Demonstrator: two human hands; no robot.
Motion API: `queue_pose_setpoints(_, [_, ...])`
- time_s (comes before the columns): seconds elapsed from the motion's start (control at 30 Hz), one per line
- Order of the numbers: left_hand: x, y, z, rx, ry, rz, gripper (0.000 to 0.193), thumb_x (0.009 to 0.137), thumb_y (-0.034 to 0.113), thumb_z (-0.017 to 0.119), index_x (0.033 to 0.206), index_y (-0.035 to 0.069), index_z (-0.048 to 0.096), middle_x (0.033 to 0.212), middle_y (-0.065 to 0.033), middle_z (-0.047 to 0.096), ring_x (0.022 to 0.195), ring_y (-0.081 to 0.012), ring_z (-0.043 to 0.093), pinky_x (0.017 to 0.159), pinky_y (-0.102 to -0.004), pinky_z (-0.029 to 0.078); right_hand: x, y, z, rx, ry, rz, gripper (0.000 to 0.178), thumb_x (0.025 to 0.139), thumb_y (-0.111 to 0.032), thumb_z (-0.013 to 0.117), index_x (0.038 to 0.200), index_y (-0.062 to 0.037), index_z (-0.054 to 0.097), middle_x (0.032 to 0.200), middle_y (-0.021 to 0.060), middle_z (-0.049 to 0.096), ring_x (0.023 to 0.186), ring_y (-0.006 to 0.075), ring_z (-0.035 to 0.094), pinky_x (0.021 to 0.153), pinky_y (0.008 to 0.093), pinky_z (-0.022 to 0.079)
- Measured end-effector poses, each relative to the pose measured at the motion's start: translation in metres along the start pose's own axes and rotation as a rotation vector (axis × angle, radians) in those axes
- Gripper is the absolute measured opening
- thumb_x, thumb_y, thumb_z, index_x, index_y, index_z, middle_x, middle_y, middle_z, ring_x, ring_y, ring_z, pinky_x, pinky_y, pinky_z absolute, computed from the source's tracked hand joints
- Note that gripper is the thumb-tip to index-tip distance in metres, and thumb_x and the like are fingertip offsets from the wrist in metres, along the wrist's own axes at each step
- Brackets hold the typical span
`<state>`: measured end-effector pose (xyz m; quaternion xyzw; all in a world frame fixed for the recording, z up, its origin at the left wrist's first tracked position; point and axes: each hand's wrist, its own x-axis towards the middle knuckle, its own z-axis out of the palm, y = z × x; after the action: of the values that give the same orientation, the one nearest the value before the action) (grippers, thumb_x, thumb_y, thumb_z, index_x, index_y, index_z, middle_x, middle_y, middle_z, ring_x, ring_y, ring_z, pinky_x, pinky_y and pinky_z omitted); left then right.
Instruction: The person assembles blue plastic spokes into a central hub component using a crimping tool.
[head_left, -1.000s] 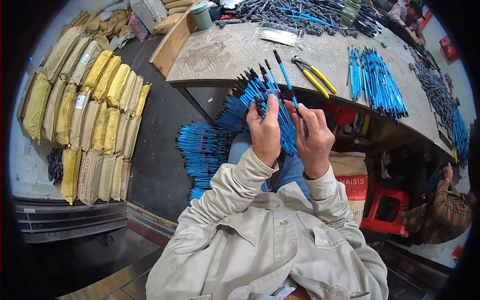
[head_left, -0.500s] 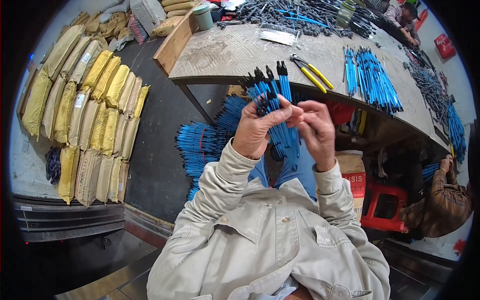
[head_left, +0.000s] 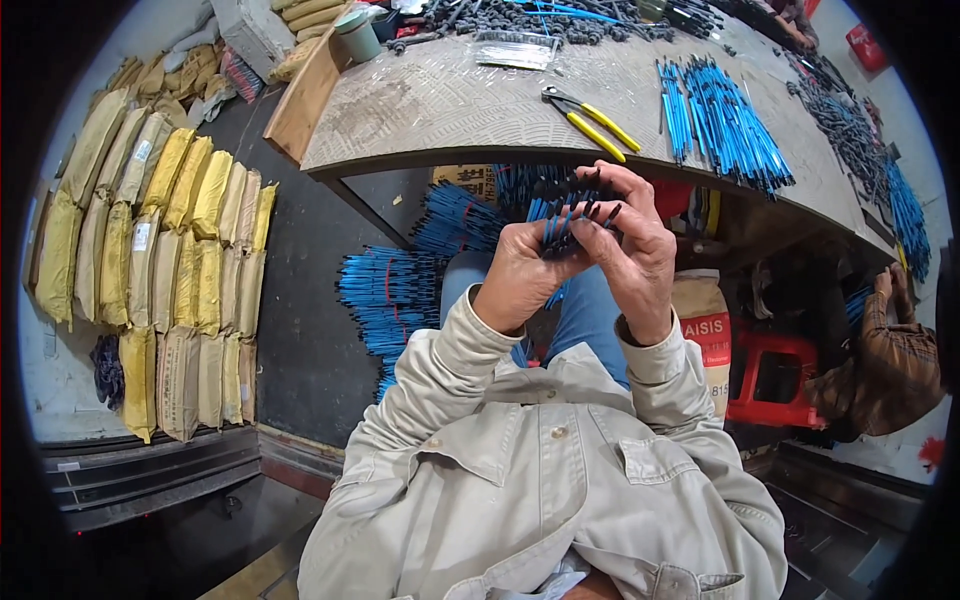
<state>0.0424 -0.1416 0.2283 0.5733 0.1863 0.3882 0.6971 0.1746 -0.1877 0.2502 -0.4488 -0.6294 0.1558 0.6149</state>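
Rods point(head_left: 560, 230), blue with black tips, are being held in a bunch just off the near edge of the tabletop point(head_left: 450, 112); the left hand point(head_left: 522, 272) is wrapping around them, the right hand point(head_left: 642, 250) is pinching their tips. Yellow-handled pliers point(head_left: 597, 139) are lying near that edge.

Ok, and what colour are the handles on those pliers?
Yellow, both handles; they show best in the head view.
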Motion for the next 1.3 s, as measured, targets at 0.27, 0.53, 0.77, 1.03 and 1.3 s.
queue_pose_setpoints(0.27, [0.015, -0.011, 0.005, -0.085, 0.034, -0.086, 0.024, 0.080, 0.000, 0.065, 0.105, 0.000, 0.064, 0.094, 0.0007, 0.061, 0.084, -0.0047, 0.052, 0.075, -0.0222, 0.046, 0.001, 0.014, 0.001, -0.023, 0.085, 0.121, 0.013, 0.081, 0.005, 0.054, 0.091, 0.0035, 0.064, 0.120, 0.0153, 0.050, 0.114, 0.0205, 0.046, 0.091, 0.0321, 0.043])
queue_pose_setpoints(0.53, [0.022, -0.019, -0.001, -0.060, 0.008, -0.113, 0.022, 0.080, 0.000, 0.066, 0.102, -0.001, 0.065, 0.090, 0.0007, 0.063, 0.082, -0.0051, 0.052, 0.074, -0.0221, 0.047, 0.016, 0.026, -0.009, -0.145, -0.062, -0.015, 0.014, 0.080, -0.002, 0.056, 0.091, 0.0018, 0.064, 0.123, 0.0162, 0.051, 0.118, 0.0275, 0.043, 0.099, 0.0396, 0.033])
queue_pose_setpoints(0.77, [0.024, -0.008, 0.004, 0.119, -0.022, 0.040, 0.014, 0.080, 0.002, 0.067, 0.093, -0.002, 0.066, 0.084, -0.0025, 0.065, 0.078, -0.0072, 0.056, 0.072, -0.0225, 0.048, 0.032, 0.039, -0.021, 0.155, -0.125, -0.129, 0.026, 0.083, -0.013, 0.054, 0.103, 0.0009, 0.063, 0.123, 0.0145, 0.053, 0.124, 0.0303, 0.039, 0.102, 0.0413, 0.028])
queue_pose_setpoints(1.03, [0.021, 0.071, 0.004, 0.059, -0.096, -0.014, 0.017, 0.079, 0.005, 0.069, 0.093, -0.002, 0.066, 0.087, -0.0092, 0.068, 0.080, -0.0133, 0.063, 0.075, -0.0280, 0.051, 0.002, 0.057, -0.010, 0.715, -0.406, 0.316, 0.086, 0.082, -0.067, 0.017, 0.130, 0.0007, 0.042, 0.122, 0.0126, 0.051, 0.113, 0.0184, 0.046, 0.097, 0.0325, 0.034])
queue_pose_setpoints(1.3, [0.029, 0.113, -0.002, 0.043, -0.070, -0.340, 0.031, 0.083, 0.013, 0.063, 0.107, -0.005, 0.057, 0.093, -0.0200, 0.066, 0.086, -0.0277, 0.066, 0.078, -0.0403, 0.053, -0.078, 0.080, 0.041, 0.841, -0.637, 0.651, 0.107, 0.072, -0.081, 0.008, 0.135, 0.0015, 0.034, 0.115, 0.0081, 0.056, 0.100, 0.0135, 0.051, 0.086, 0.0279, 0.041])
